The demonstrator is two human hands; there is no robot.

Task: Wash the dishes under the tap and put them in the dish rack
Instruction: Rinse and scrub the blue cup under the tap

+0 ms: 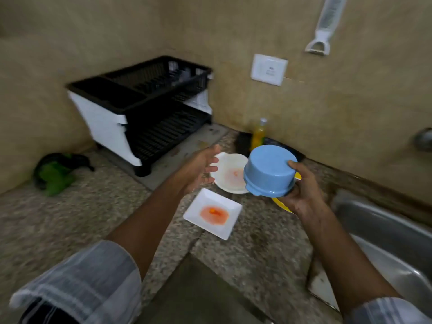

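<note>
Above the bench (98, 213), the right hand (301, 190) grips an upturned blue bowl (268, 169) by its rim, held near the sink (385, 232). The left hand (198, 169) hovers open and empty beside it, over a stained round plate (231, 176) and square plate (212, 212). The rack (140, 108) stands well behind.

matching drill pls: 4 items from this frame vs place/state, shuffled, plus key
Items:
1. light blue plastic bowl
2. white square plate
3. black two-tier dish rack
4. yellow liquid bottle

Places/states:
A. flat on the granite counter, orange stain in its middle
B. upright by the wall
C. upside down in the right hand
D. in the counter corner, no dishes visible in it

Pairs: 1-C, 2-A, 3-D, 4-B
</note>
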